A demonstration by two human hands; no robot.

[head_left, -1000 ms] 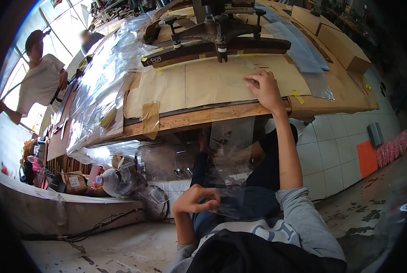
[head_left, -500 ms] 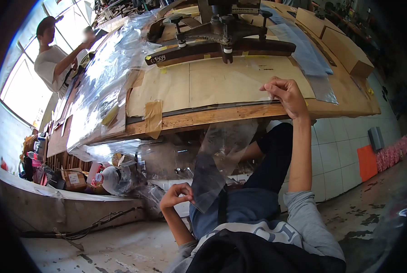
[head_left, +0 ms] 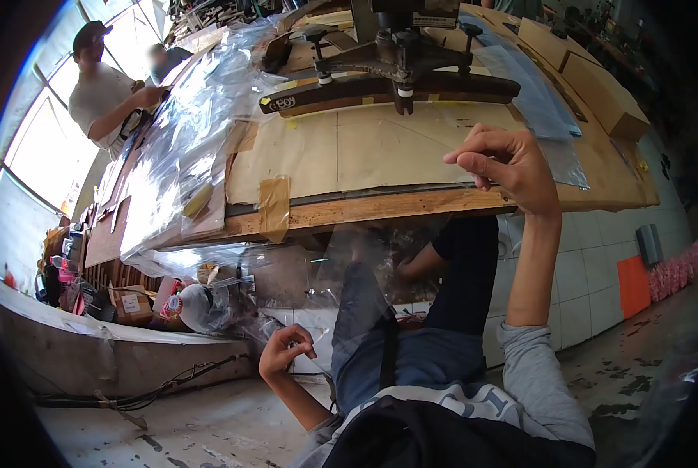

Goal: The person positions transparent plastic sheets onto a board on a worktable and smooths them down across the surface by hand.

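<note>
Pinching a clear plastic sheet (head_left: 362, 312) between thumb and fingers, my left grip (head_left: 286, 351) is low beside my lap (head_left: 435, 355); my right grip (head_left: 509, 165) pinches it too, above the front edge of the worktop (head_left: 318, 213). The sheet hangs between them, over my legs (head_left: 466, 285).

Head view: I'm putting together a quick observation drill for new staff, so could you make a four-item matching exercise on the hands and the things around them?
Column one
1. right hand
2. left hand
3. brown tape strip
4. clear plastic sheet

Column two
A. stuck over the wooden table edge
B. low, beside the blue trousers
C. transparent, hanging lower than the tabletop
D. raised, near the right end of that wooden edge

Right pairs: 1-D, 2-B, 3-A, 4-C
</note>
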